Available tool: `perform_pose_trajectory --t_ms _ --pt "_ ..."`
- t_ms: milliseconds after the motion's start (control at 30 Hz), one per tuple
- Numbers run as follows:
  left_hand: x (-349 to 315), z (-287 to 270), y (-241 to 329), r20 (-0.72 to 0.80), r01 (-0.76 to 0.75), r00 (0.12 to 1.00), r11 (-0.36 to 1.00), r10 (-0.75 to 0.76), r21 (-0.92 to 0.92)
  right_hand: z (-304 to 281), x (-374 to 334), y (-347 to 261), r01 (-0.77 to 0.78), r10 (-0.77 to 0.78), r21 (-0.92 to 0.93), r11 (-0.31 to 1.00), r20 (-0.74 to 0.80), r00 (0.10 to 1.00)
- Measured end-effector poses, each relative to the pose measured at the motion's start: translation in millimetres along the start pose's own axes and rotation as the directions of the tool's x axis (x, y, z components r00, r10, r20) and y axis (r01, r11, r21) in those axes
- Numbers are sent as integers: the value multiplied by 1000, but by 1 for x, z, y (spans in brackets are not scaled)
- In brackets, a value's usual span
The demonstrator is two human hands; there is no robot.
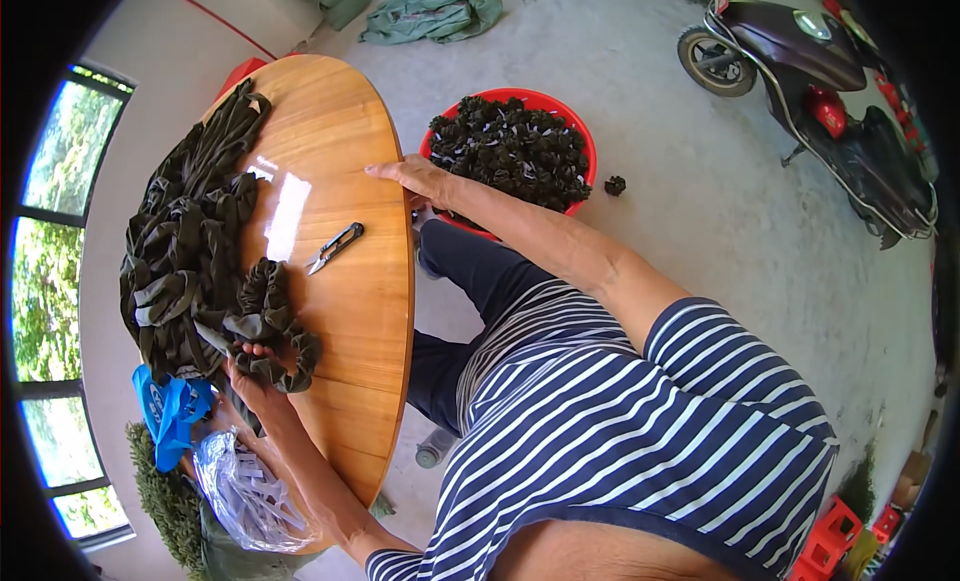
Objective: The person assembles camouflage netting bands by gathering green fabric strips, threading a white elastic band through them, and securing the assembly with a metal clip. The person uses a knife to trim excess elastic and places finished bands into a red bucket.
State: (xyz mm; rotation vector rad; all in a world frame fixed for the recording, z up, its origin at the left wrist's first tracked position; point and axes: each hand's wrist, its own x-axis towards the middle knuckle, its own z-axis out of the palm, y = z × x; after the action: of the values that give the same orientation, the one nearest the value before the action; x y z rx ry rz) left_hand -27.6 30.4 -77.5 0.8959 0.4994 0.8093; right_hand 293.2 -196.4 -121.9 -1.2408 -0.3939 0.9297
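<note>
My left hand (256, 375) is closed on a strip of gathered dark fabric (270, 326) at the near left of the table, its fingers curled into the cloth. That strip joins or lies against a long heap of twisted dark fabric (180, 251) along the table's left side; where one ends, I cannot tell. My right hand (420, 179) rests at the table's right edge with a finger stretched over the top and no item visible in it; its lower fingers are partly hidden. Between the hands lie black thread snips (337, 248) on the round wooden table (350, 111).
A red basin (590, 146) on the floor holds many dark gathered pieces; one dark piece (615, 185) lies beside it. Near my left forearm are a blue bag (170, 411) and a clear plastic bag of pale strips (245, 491). A scooter (800, 71) stands far right.
</note>
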Motion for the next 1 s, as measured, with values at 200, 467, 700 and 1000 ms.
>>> perform_pose_trajectory --t_ms 200,467,700,1000 --pt "0 -4 0 38 28 999 999 -27 -24 0 0 3 -9 4 97 995 55 998" --pt "-3 0 -4 25 24 999 1000 -24 -10 0 1 5 -48 45 85 995 31 998" --pt "3 5 -3 -32 33 999 999 -33 22 2 15 12 -55 44 163 985 73 996" --pt "3 20 -11 -53 29 998 998 -26 52 -8 17 12 -96 56 221 971 181 982"
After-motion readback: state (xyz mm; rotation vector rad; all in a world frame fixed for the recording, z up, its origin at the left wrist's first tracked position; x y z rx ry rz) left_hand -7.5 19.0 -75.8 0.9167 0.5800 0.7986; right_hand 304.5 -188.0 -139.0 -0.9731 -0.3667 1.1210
